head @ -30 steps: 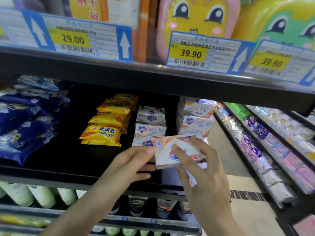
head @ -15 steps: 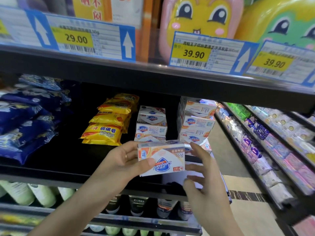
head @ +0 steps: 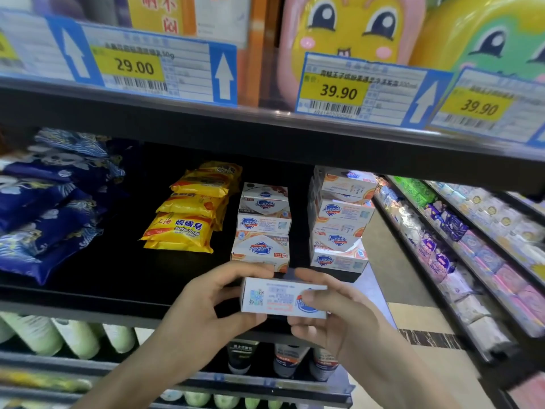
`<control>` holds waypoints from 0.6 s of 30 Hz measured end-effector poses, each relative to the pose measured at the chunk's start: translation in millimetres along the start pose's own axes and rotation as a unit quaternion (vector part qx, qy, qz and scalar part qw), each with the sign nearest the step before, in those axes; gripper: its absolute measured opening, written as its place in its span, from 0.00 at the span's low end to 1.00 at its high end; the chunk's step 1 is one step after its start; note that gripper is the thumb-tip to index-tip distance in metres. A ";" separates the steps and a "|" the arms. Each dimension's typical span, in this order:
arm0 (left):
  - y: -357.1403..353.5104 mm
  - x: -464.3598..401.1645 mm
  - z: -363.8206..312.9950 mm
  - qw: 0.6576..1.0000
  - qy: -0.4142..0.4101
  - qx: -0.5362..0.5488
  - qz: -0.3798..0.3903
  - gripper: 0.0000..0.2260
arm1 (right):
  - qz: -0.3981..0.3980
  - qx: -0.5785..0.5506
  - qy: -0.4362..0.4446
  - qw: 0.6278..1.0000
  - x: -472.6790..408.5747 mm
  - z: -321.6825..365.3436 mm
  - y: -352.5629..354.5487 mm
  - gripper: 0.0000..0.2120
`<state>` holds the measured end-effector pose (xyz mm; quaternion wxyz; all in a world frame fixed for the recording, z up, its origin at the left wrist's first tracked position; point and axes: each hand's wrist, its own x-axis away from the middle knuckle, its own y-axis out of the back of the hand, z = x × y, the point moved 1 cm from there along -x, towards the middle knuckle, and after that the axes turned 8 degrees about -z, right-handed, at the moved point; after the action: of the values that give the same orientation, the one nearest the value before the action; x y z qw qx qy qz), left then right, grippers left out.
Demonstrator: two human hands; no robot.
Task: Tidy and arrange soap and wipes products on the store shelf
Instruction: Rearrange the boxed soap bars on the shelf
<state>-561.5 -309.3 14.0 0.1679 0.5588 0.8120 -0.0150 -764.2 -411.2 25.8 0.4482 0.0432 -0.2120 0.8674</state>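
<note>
Hands: left hand [head: 206, 308] + right hand [head: 333, 317] | grip: both pinch soap box [head: 274, 296] | over shelf edge [head: 88, 308]

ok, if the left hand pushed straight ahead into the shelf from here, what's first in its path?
Probably the bottom Safeguard box of the left stack, just beyond the left hand gripping the held soap box. Depth is unclear.

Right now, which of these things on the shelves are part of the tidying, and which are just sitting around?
In the job:
soap box, held by the left hand and right hand
two white soap stacks
yellow soap packs
blue wipes packs

Just there:
price tags
cartoon bottles
green tubes
next aisle's packs
</note>
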 end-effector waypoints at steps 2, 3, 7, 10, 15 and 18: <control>1.0 0.7 2.6 1.000 0.000 -0.021 -0.004 0.29 | -0.005 -0.008 0.005 1.000 -1.9 -0.7 0.5 0.28; 2.3 0.7 3.6 0.999 0.002 -0.033 -0.011 0.31 | -0.011 -0.010 0.009 1.000 -1.8 -0.2 -0.1 0.29; 10.0 -4.7 7.0 0.995 0.080 0.020 -0.059 0.27 | -0.035 0.045 0.083 0.995 0.9 3.2 -0.9 0.32; 12.0 -10.6 3.9 0.973 0.181 0.114 -0.085 0.13 | -0.016 0.106 0.161 0.981 4.5 6.2 -2.2 0.35; 10.8 -16.3 -5.1 0.933 0.304 0.191 -0.021 0.23 | -0.005 0.178 0.279 0.944 9.8 6.8 -8.7 0.30; 9.6 -11.7 -3.9 0.940 0.273 0.197 0.061 0.26 | 0.016 0.214 0.285 0.934 12.0 1.0 -9.4 0.32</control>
<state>-550.0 -315.4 22.7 -0.1731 0.6120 0.7716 -0.0108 -763.9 -397.8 33.0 0.4560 -0.1146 0.1151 0.8750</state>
